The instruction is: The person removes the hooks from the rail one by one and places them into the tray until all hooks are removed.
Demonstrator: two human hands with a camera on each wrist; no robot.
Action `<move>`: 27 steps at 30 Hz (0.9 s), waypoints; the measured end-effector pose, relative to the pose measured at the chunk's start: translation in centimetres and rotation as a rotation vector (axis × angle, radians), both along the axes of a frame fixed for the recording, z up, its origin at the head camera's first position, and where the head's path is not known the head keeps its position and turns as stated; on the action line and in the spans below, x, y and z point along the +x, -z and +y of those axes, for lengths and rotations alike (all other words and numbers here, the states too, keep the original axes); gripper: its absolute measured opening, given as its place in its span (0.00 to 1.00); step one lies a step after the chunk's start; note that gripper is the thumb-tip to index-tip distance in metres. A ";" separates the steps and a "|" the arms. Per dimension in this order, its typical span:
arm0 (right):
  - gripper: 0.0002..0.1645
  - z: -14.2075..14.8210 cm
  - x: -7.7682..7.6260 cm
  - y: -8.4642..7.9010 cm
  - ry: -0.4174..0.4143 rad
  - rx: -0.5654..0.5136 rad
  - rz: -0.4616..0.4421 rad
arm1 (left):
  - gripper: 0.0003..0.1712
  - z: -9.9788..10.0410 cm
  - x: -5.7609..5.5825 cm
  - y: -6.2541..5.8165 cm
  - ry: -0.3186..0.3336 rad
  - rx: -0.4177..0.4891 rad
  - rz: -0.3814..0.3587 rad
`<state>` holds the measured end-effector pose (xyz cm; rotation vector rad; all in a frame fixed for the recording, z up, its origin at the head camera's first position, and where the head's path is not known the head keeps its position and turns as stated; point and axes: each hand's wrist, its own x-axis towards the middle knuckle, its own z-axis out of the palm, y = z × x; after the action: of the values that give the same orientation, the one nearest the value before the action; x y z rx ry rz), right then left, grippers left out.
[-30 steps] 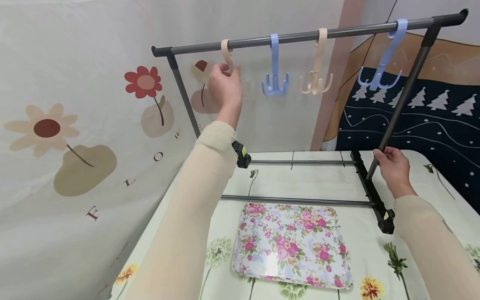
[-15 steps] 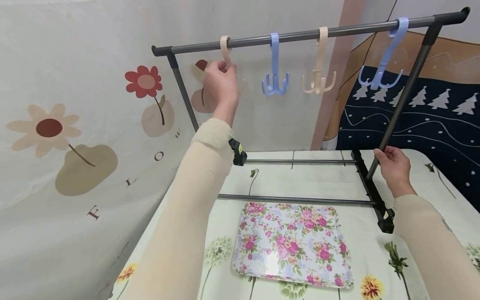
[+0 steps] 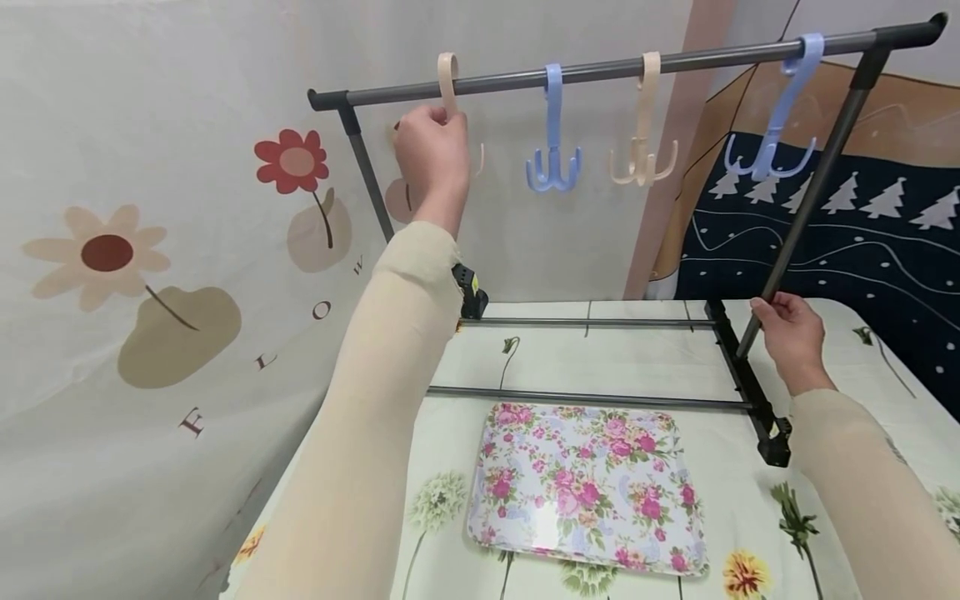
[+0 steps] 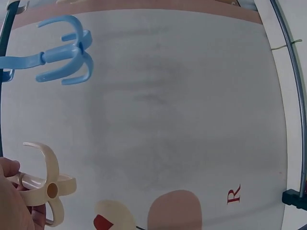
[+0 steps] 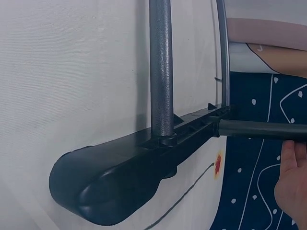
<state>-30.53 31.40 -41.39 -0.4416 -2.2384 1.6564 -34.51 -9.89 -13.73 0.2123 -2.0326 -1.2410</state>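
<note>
My left hand (image 3: pixel 433 154) pinches the shank of a beige four-pronged hook (image 3: pixel 447 77) near the left end of the rack's top rail (image 3: pixel 600 72). The hook's curved top stands above the rail, and whether it touches the rail cannot be seen. In the left wrist view, the prongs of this beige hook (image 4: pixel 52 189) stick out past my fingers. My right hand (image 3: pixel 793 337) holds the rack's right upright (image 3: pixel 798 218) low down, just above the black foot (image 3: pixel 750 392). In the right wrist view, fingers (image 5: pixel 289 155) touch the upright (image 5: pixel 261 129).
A blue hook (image 3: pixel 553 125), a second beige hook (image 3: pixel 643 125) and another blue hook (image 3: pixel 780 112) hang along the rail. Two low crossbars join the feet. A stack of flowered trays or mats (image 3: pixel 585 492) lies in front on the flower-print cloth (image 3: pixel 442 533).
My left hand has risen and moved slightly left, lifting the beige hook so its curve stands higher above the rail. The right hand keeps its place on the upright.
</note>
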 end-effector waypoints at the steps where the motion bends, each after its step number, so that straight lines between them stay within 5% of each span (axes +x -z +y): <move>1: 0.06 0.1 0.0 0.0 0.000 0.002 -0.002 | 0.09 0.1 0.0 -0.1 -0.007 -0.011 -0.001; 13: 0.10 0.2 0.2 0.0 0.008 0.010 -0.012 | 0.09 0.1 0.5 -1.2 -0.048 -0.007 0.053; 18: 0.10 -0.1 0.1 0.0 0.009 0.001 -0.013 | 0.11 -0.6 1.0 -0.1 -0.022 -0.011 0.085; 27: 0.09 -0.4 0.0 0.0 0.008 0.017 -0.024 | 0.14 -2.0 2.3 1.5 0.020 -0.003 -0.006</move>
<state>-30.51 31.04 -41.43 -0.4677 -2.2633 1.6356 -32.19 -11.87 -15.20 0.1944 -2.0465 -1.2511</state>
